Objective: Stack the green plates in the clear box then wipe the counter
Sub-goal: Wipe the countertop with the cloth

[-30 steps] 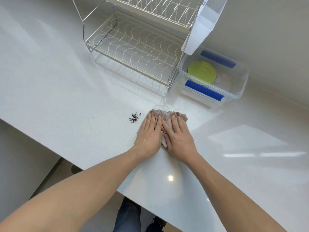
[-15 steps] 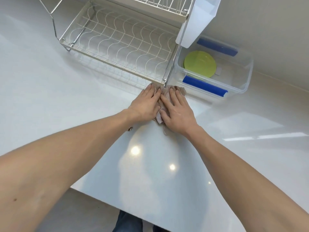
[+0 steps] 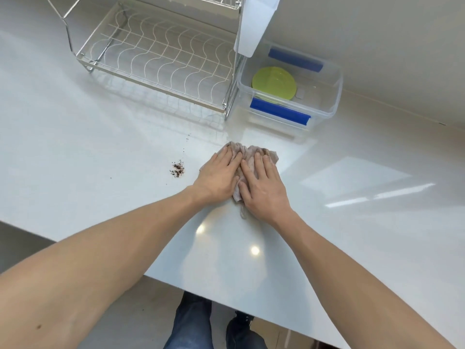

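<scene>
1. Head view looks down at a crumpled grey-pink cloth lying on the white counter, in front of the wire dish rack and the clear box.
2. Green plates already lie flat inside that box, toward its left end, so the stacking part looks done and the wiping is the step in hand.
3. Soft, light and limp, the cloth will likely bunch and slide unless weight sits on it; I judge it best handled by broad pressure from above on its middle, not by pinching an edge.
4. Left hand lies flat with fingers extended and close together, palm down on the cloth's left part.
5. Right hand does the same on the right part, fingers straight and slightly spread; neither hand pinches anything.
6. Both arms reach forward nearly straight, the hands side by side and touching.
7. Brown crumbs lie on the counter just left of the left hand, not yet covered by the cloth.
</scene>
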